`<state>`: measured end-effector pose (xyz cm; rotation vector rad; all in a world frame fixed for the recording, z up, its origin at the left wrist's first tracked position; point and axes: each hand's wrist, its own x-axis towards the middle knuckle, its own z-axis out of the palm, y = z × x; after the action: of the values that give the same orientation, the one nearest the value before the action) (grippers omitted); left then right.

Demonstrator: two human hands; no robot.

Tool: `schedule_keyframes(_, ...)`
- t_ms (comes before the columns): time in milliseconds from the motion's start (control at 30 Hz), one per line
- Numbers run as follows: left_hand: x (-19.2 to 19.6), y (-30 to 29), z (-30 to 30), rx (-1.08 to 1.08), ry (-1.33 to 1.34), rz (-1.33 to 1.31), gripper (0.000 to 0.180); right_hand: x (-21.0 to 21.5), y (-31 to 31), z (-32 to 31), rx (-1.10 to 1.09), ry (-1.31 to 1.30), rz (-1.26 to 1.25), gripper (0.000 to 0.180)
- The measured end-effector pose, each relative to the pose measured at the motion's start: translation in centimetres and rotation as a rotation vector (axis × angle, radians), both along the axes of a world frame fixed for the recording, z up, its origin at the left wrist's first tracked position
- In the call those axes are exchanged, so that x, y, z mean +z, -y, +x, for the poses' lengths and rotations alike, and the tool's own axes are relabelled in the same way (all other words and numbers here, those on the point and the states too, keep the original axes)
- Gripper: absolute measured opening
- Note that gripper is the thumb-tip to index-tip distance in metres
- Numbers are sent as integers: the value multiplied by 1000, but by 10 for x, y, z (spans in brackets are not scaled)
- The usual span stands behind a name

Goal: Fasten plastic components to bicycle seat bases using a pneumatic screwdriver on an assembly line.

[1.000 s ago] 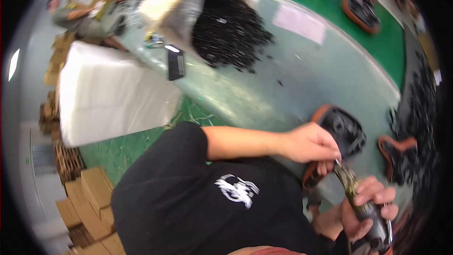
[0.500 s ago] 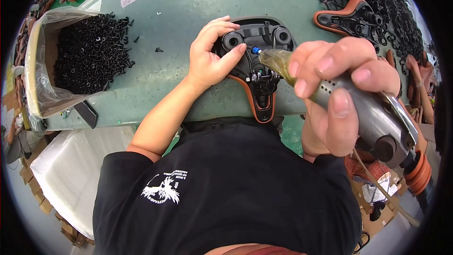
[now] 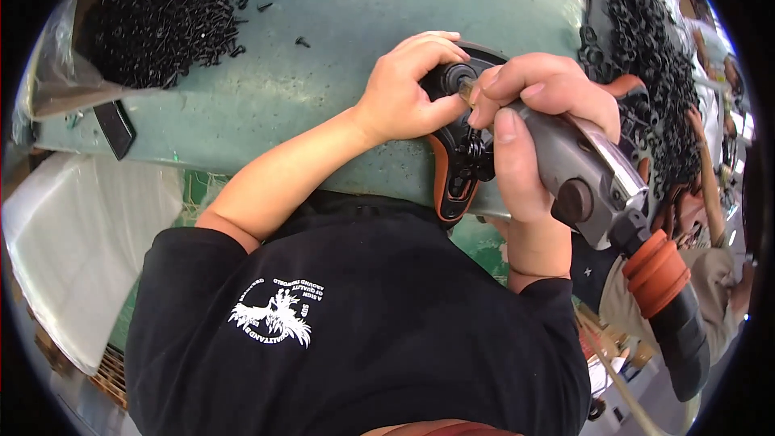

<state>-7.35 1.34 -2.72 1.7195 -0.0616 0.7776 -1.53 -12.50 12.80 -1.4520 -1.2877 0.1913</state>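
An upturned bicycle saddle [image 3: 442, 182], black with a brown edge, lies at the table's near edge. My left hand [image 3: 404, 93] grips its far left side, with the thumb reaching across the underside. In my right hand [image 3: 541, 101] is a metal power screwdriver [image 3: 577, 173] with an orange and black tail end. Its tip points at the round black socket [image 3: 458, 74] beside my left thumb. My fingers hide the exact contact point and much of the saddle's right side.
Black screws [image 3: 161, 20] fill a plastic-lined box [image 3: 48, 85] at the left. A loose screw [image 3: 302, 42] lies on the green table [image 3: 323, 157]. Beyond my right hand are another saddle [image 3: 626, 85] and heaped black parts [image 3: 646, 56]. Another person's arm [image 3: 710, 173] appears at the right.
The screwdriver tip has shifted from the blue-tipped spot mid-saddle to the left round socket. My view has turned, so the table's contents appear moved. My left hand still grips the saddle.
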Motion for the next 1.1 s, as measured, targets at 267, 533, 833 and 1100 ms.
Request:
schedule_keyframes(267, 7, -2, -8, 28, -39, 15, 36, -25, -21, 11, 7, -113, 124, 30)
schedule_keyframes(533, 26, -19, -49, -44, -135, 92, 44, 6, 8, -5, 165, -195, 197, 39)
schedule_keyframes(833, 14, -109, -77, 532, -594, 921, 34, 19, 58, -15, 25, -344, 407, 34)
schedule_keyframes(1100, 85, -14, -56, -474, -388, -760, 17, 48, 110, -25, 12, -328, 485, 36)
